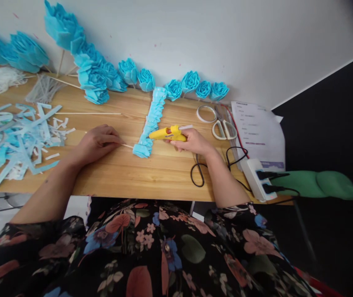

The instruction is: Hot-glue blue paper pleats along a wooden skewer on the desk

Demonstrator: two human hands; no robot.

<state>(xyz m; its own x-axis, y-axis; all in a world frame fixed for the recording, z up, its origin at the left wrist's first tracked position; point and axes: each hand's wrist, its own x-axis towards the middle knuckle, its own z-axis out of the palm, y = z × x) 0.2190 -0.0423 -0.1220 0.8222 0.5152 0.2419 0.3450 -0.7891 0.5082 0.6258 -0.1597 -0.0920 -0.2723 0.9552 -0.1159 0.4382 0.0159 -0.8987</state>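
My right hand [195, 141] is closed around a yellow glue gun [168, 133] whose nozzle points left at a long strip of folded light-blue paper petals [152, 119] lying on the wooden table [151, 173]. My left hand [97, 142] rests on the table with its fingers pinched on a thin wooden stick [127, 146]. The stick's tip reaches the near end of the petal strip.
Blue paper flowers [92, 74] line the wall at the back. Paper scraps [15, 136] cover the left of the table. Scissors [224, 128], a tape roll [205, 113], a printed sheet [257, 128] and a white power strip [257, 179] lie on the right. The gun's black cable [199, 173] loops near the front edge.
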